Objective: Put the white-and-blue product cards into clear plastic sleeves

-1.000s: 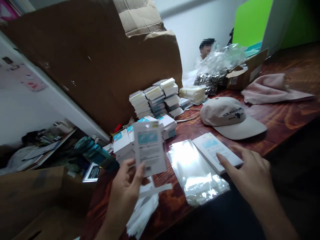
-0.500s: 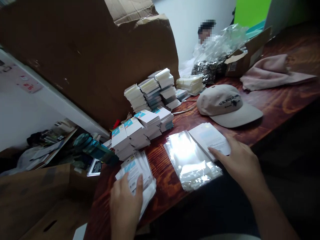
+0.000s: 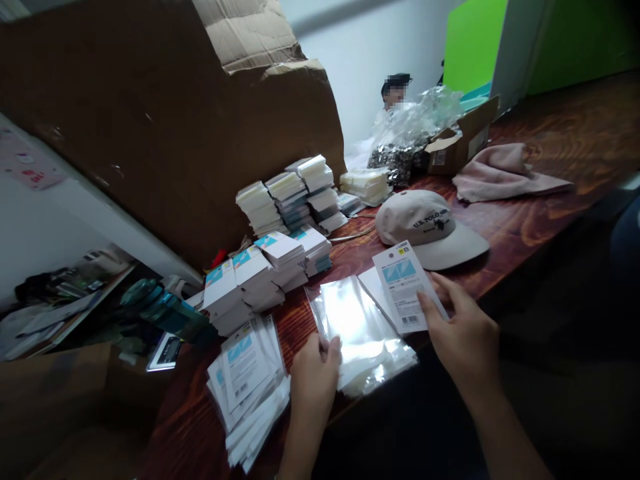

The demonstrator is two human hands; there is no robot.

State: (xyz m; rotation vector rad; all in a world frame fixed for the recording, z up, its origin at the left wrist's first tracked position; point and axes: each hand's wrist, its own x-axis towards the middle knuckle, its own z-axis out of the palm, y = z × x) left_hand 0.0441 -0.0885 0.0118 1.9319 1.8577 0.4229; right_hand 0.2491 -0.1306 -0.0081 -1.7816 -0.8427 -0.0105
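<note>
My right hand is closed on a white printed card with blue pictures and a barcode, raised and tilted over the pile of cards. My left hand pinches the left edge of a clear plastic sleeve, which stands slightly off the shiny stack of sleeves. Left of that hand, a loose fanned pile of sleeved cards lies on the table.
Stacked printed cards and taller white bundles stand behind, against brown cardboard. A beige cap, pink cloth and open box lie to the right. A person is in the background.
My left hand has left the sleeved cards and moved right to the clear sleeves. My right hand has lifted a card from its pile. The view has shifted somewhat.
</note>
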